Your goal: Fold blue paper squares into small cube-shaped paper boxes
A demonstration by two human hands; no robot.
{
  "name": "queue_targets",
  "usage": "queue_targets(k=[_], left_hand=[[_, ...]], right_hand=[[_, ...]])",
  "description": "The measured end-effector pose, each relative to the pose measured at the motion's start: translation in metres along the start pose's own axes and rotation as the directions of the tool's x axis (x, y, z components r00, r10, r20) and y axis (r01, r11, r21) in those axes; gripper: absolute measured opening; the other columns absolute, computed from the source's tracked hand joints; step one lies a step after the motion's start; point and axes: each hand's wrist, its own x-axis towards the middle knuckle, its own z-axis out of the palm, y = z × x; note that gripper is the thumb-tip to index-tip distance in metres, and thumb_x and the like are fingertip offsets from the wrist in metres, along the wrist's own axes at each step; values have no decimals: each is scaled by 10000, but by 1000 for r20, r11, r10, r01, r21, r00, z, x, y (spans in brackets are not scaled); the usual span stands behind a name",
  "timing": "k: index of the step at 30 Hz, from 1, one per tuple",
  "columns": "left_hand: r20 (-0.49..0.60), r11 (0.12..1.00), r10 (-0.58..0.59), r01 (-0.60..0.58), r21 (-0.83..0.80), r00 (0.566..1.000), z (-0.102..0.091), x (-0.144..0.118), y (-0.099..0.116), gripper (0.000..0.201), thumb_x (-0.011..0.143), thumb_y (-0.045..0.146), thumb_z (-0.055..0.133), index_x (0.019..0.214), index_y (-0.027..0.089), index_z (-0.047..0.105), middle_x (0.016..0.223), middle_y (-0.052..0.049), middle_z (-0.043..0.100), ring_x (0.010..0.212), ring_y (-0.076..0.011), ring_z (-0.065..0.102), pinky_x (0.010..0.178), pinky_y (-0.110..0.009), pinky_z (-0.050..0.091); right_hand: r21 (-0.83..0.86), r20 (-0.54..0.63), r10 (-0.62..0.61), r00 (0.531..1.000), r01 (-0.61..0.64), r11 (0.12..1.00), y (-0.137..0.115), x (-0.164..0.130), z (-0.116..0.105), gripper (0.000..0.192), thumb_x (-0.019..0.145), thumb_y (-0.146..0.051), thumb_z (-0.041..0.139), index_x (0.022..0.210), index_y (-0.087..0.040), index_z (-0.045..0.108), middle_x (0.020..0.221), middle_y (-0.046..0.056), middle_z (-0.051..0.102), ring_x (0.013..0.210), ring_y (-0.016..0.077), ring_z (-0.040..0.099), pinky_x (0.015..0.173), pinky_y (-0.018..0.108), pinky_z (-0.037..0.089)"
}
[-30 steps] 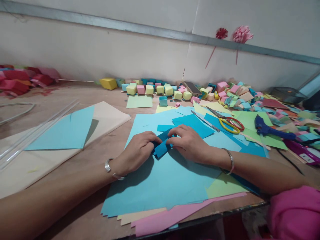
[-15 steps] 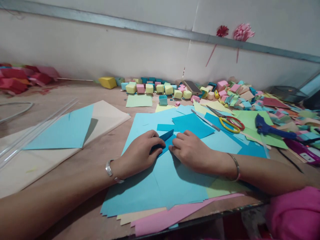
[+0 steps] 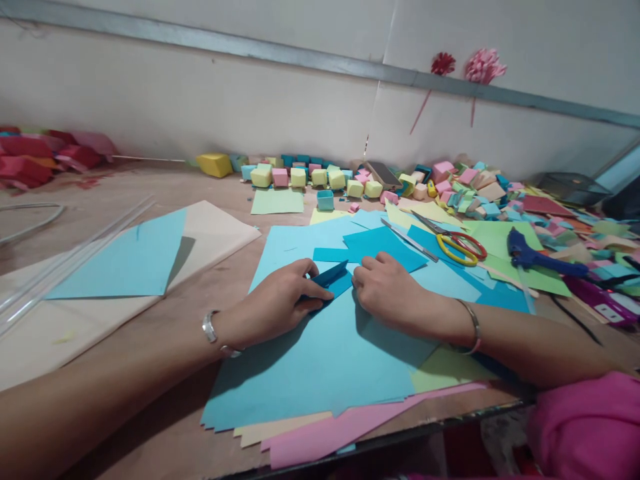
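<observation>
A small dark blue folded paper piece (image 3: 332,279) lies on a stack of light blue paper sheets (image 3: 320,353) in the middle of the wooden table (image 3: 200,293). My left hand (image 3: 280,303) presses on its left part with fingers curled over it. My right hand (image 3: 387,290) touches its right edge, fingers bent down onto the paper. One flap of the piece sticks up between the two hands. Both wrists wear bangles.
Yellow-handled scissors (image 3: 457,243), a blue glue gun (image 3: 537,257) and a thin metal tool (image 3: 407,240) lie to the right. Several small paper cubes (image 3: 320,177) line the back by the wall. A light blue sheet (image 3: 125,257) rests on beige paper at left.
The folded piece has been pressed flatter and turned; a flap now points up to the right. My right hand slid slightly right, my left hand stayed on the piece.
</observation>
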Motion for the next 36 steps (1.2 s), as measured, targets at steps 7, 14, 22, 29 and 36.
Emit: queue_targets(k=[7,14,22,29,36], left_hand=[[99,998,58,-54,-44,993,-18,-2,5,208,869,321,580,848,329,786,1022,-25,591,645,-109,559,659,-265,449],[168,1000,-30,30,-3,985,-33,0,15,77,754,298,710,786,286,779,1091,-31,649,685,-134,585,678,-269,463],[-103,994,-66,56,-90,993,-2,2,0,299,855,245,541,1121,236,677,1025,-53,677,923,-212,631,813,-322,482],[-133,988,-144,133,-82,981,3,1,-1,359,769,254,684,1123,214,632,1068,-41,704,882,-214,635,776,-330,485],[-149,980,-147,124,-155,978,0,-1,9,211,802,362,667,944,208,695,810,6,710,676,-149,595,647,-270,444]], right_hand=[[9,40,-5,999,4,1000,1,1,-5,173,767,-27,584,650,-133,656,707,99,598,701,187,421,595,338,140],[25,75,4,997,-5,1000,0,2,-8,176,777,-34,570,675,-134,674,727,102,608,716,194,430,596,337,143],[-7,-118,70,991,-72,997,4,-1,-2,246,865,-37,488,697,-137,637,725,101,594,724,198,407,597,346,156],[121,-343,-105,933,154,981,7,5,11,226,964,-157,445,947,-157,670,987,85,659,844,190,461,685,324,295],[181,-256,-80,963,129,975,10,7,15,138,924,-190,536,995,-152,648,999,84,653,888,196,470,712,322,290]])
